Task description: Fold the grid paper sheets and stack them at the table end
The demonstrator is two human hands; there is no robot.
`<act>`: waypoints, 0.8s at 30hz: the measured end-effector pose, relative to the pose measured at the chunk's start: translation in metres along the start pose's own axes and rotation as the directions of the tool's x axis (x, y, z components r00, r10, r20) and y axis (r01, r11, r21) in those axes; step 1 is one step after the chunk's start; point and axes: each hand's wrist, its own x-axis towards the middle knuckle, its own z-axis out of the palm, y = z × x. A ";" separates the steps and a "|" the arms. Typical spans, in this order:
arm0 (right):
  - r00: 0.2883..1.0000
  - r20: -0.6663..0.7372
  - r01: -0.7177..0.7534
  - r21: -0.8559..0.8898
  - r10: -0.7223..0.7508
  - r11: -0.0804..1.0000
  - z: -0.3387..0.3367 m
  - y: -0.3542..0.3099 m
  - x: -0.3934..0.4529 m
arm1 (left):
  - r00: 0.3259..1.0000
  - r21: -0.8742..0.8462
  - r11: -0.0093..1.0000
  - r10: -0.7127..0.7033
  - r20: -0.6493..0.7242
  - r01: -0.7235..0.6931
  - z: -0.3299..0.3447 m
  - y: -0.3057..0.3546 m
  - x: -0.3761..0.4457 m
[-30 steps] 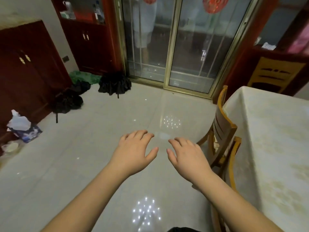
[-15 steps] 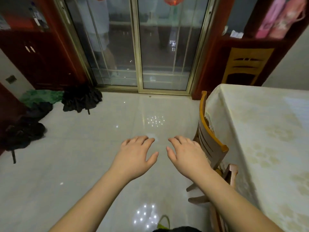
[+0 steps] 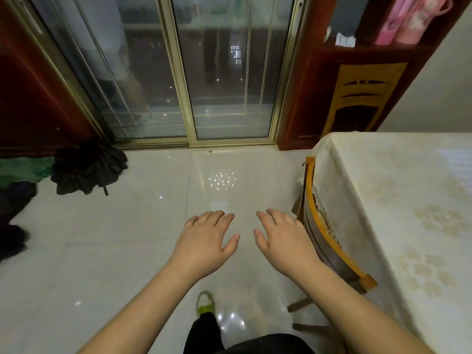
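Centre frame, both hands out in front palm-down over the floor, holding nothing. Left hand (image 3: 207, 238) has fingers straight, close together, thumb splayed toward the other hand. Right hand (image 3: 283, 238) mirrors it, fingers straight and loosely together, thumb out; the two thumbs are near but apart. Bare forearms run down to the lower corners of the frame.

Below the hands, lower centre, a dark trouser leg (image 3: 204, 333) and a green shoe (image 3: 205, 301) on the glossy pale tiled floor (image 3: 127, 238), light spots reflected on it.

Just right of the right hand, a wooden chair (image 3: 332, 246) with curved yellow back rail, tucked against the table (image 3: 408, 226). Table fills the right side, covered by a cream cloth with faint floral print, lace edge hanging behind the chair rail. Grid paper: a faint pale lined patch (image 3: 457, 162) at the right edge of the tabletop may be a sheet, too washed out to confirm; no sheet is in either hand.

Upper centre, sliding glass doors (image 3: 204, 72) with gold frames, dark outside. Upper right, red-brown shelf unit (image 3: 319, 60) with pink items (image 3: 413, 19) and a second yellow chair (image 3: 362, 95) in front of it. Left mid-frame, a black folded umbrella (image 3: 86, 169) on the floor beside green fabric (image 3: 23, 169), more dark items at the far left edge, blurred
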 end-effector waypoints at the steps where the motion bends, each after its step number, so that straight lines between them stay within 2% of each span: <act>1: 1.000 -0.005 -0.012 -0.002 0.012 1.000 0.002 -0.003 0.017 | 1.000 0.002 1.000 0.015 -0.003 -0.015 -0.001 -0.011 0.015; 4: 0.999 -0.021 -0.040 0.010 0.040 0.999 0.000 -0.016 0.065 | 0.997 -0.015 0.998 0.065 0.029 -0.065 -0.002 -0.045 0.057; 8: 0.997 0.054 -0.057 -0.002 0.057 0.998 -0.008 -0.032 0.122 | 0.989 -0.008 0.993 0.120 0.091 -0.120 -0.004 -0.081 0.101; 13: 0.992 0.050 -0.112 -0.033 0.113 0.993 -0.014 -0.028 0.175 | 0.976 -0.004 0.983 0.182 0.118 -0.183 -0.018 -0.109 0.167; 19: 0.962 0.088 -0.259 0.019 0.257 0.966 -0.017 0.008 0.240 | 0.955 -0.003 0.967 0.254 0.151 -0.256 -0.017 -0.112 0.262; 24: 0.954 0.040 -0.300 0.054 0.298 0.953 -0.020 0.064 0.304 | 0.925 0.000 0.944 0.324 0.197 -0.330 -0.016 -0.096 0.355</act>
